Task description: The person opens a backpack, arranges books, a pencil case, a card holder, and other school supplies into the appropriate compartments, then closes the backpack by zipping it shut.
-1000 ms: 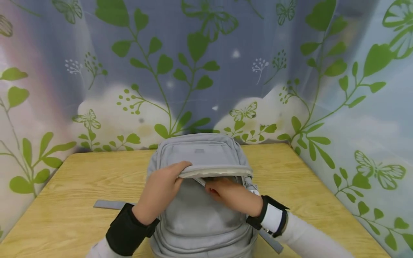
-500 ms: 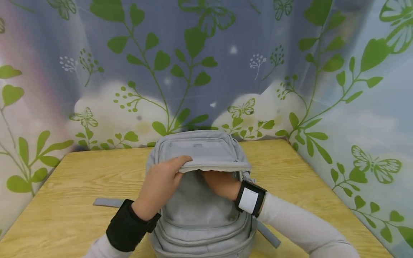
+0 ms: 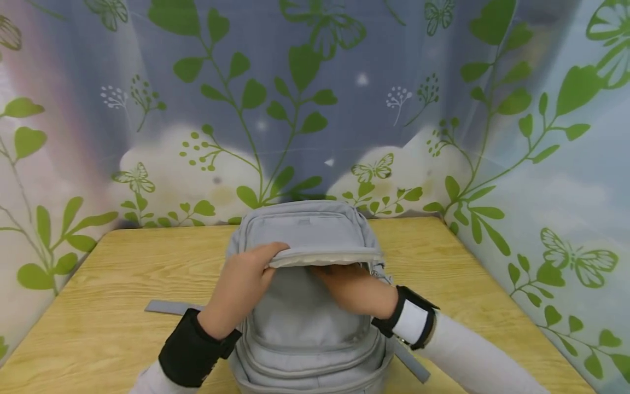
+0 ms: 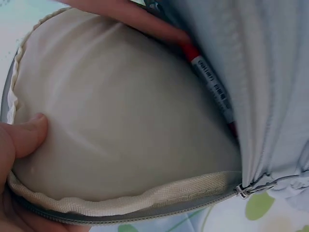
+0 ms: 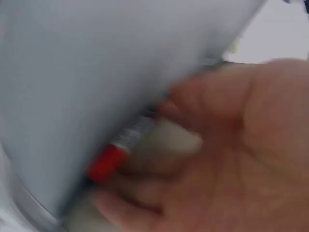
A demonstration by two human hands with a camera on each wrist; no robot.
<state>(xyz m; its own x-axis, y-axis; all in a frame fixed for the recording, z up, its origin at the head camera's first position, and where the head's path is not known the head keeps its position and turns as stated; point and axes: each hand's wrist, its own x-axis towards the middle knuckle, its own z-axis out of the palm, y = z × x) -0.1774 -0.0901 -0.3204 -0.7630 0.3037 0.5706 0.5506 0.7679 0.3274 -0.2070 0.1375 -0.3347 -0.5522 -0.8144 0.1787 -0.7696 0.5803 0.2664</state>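
A grey backpack [image 3: 305, 323] lies on the wooden table with a front pocket unzipped. My left hand [image 3: 243, 284] pinches the edge of the pocket flap [image 3: 334, 256] and holds it up, thumb on the beige lining [image 4: 116, 111] in the left wrist view. Under the flap is my right hand [image 3: 351, 287], its fingertips hidden in the head view. A red-and-white marker [image 4: 212, 87] lies in the fold of the pocket. One right finger meets its red cap in the left wrist view. The right wrist view, blurred, shows relaxed fingers beside the marker [image 5: 130, 137], thumb near its other end.
Grey straps [image 3: 169, 307] stick out on both sides of the backpack over the wooden table [image 3: 162, 262]. A zipper pull [image 4: 244, 190] hangs at the pocket's corner. Behind the table hangs a leaf-and-butterfly printed curtain [image 3: 216, 137].
My right hand goes deeper under the flap, then draws partly back out to the right. The left hand keeps holding the flap in nearly the same place. The head view shifts slightly.
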